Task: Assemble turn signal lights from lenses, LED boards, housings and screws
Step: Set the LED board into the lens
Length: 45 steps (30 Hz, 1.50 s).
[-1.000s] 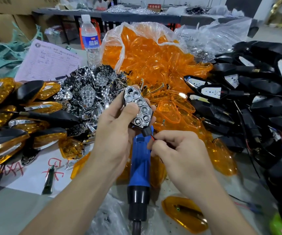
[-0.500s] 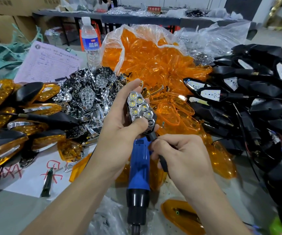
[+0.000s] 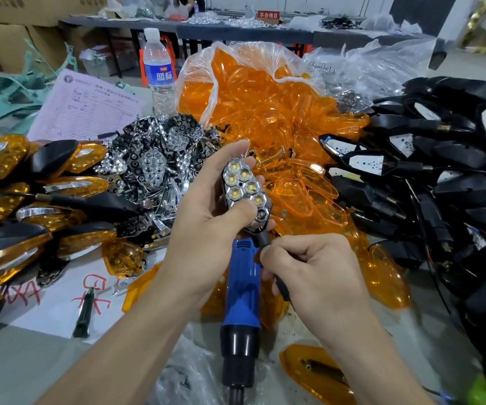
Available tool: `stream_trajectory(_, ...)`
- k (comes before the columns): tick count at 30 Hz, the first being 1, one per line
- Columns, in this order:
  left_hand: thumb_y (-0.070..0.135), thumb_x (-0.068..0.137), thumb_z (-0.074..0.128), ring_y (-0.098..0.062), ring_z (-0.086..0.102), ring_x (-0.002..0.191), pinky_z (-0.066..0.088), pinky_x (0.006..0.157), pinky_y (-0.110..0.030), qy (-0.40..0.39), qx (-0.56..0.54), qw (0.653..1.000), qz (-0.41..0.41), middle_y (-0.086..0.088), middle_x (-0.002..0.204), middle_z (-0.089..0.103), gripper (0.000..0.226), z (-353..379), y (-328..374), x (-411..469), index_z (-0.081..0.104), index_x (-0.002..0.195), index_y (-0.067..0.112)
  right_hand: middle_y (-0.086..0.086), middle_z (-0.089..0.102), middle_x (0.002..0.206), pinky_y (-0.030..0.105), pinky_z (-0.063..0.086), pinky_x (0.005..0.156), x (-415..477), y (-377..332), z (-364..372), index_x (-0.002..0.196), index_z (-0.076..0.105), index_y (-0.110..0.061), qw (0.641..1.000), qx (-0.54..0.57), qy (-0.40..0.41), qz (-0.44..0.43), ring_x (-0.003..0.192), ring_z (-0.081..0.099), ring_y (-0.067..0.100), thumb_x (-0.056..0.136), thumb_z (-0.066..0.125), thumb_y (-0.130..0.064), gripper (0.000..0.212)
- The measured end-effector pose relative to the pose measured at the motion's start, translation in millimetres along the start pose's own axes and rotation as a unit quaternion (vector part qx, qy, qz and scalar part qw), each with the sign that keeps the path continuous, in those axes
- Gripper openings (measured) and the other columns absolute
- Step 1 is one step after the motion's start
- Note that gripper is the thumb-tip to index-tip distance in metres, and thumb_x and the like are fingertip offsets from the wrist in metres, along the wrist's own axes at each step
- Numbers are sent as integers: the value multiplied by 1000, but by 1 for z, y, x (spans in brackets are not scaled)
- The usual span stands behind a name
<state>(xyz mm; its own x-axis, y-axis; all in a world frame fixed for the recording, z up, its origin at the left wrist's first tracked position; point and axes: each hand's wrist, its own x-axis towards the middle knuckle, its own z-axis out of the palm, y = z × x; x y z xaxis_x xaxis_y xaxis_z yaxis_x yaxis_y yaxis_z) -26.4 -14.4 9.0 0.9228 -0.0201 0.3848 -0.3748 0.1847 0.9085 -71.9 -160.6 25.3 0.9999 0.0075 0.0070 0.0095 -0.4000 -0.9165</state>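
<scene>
My left hand (image 3: pixel 206 211) grips a turn signal housing fitted with a chrome honeycomb reflector (image 3: pixel 244 191); its LEDs glow yellow-white. My right hand (image 3: pixel 311 270) pinches the housing's black stem (image 3: pixel 265 244) just below it. Under both hands lies a blue electric screwdriver (image 3: pixel 243 290), pointing away from me. A heap of chrome reflectors (image 3: pixel 154 162) sits left of centre, a bag of orange lenses (image 3: pixel 268 100) behind, and black housings with LED boards (image 3: pixel 428 176) are piled on the right.
Finished amber-and-black lights (image 3: pixel 25 197) are stacked at the left. A water bottle (image 3: pixel 158 71) and a pink form (image 3: pixel 87 106) stand behind the reflectors. A green pen (image 3: pixel 84 314) lies on white paper. Loose orange lenses (image 3: pixel 317 372) lie near me.
The LEDs in the held light have lit up. My right hand slid from the red wires onto the black stem, and the light tilted slightly toward me.
</scene>
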Motion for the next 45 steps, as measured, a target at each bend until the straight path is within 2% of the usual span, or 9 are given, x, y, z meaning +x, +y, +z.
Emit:
stream_trajectory(6,-2,90,57,-11,71,103,63,75,-41,0,-15,1000,3,6,128,67,64,1,1,-1,62,135,42,-5,63,54,12,44,47,1,2,0,57,71,-20,1000,-10,-4,-6,51,56,5,88,68,-18,31)
stream_trajectory(15,-3,90,56,-16,70,106,64,77,-51,-4,-16,1000,5,3,126,66,53,2,6,-2,65,124,37,-1,67,56,14,49,51,3,9,-3,62,74,-21,999,11,-12,-28,53,63,8,87,67,-20,26)
stream_trajectory(18,-5,88,56,-20,68,113,61,84,-61,-1,-10,1000,2,2,121,67,54,2,8,-1,65,123,34,-10,74,68,19,58,55,3,10,-5,77,80,-30,998,37,-12,-41,65,72,7,82,70,-37,13)
stream_trajectory(21,-6,85,58,-21,69,113,59,82,-40,-6,-36,999,-9,1,117,69,55,1,10,-1,67,121,34,-14,77,83,33,64,63,4,11,-7,90,80,-41,994,55,37,-88,81,74,9,85,66,-61,24)
stream_trajectory(25,-5,84,61,-19,70,110,55,88,-29,-52,-45,997,-27,-5,116,72,64,7,10,-5,64,130,40,-21,78,101,38,64,77,7,11,1,108,76,-50,983,128,70,-116,97,75,6,86,60,-60,29)
stream_trajectory(29,-7,84,62,-22,69,104,58,86,-33,-83,-49,995,-29,-6,116,72,71,10,10,-7,56,135,43,-20,76,114,37,62,85,14,16,4,138,63,-40,974,196,80,-82,107,73,6,83,61,-64,60)
stream_trajectory(35,-8,80,62,-14,63,96,56,83,-30,-90,-24,995,-33,6,104,69,58,18,6,-11,69,116,38,3,80,108,27,60,78,20,9,3,115,79,-17,938,337,34,-71,102,76,20,98,66,-19,22)
stream_trajectory(42,-3,81,63,-33,59,105,48,93,-51,-91,-62,991,-79,-25,116,63,51,21,6,-14,72,116,32,11,81,93,29,63,73,19,6,5,100,80,-8,906,411,86,-57,85,78,22,89,69,0,18)
stream_trajectory(45,10,89,60,-26,64,102,54,88,-41,-79,-108,984,-120,-11,110,71,31,21,6,-14,75,112,26,10,81,90,28,63,74,19,7,6,96,81,-10,904,410,107,-59,83,77,20,87,71,5,21)
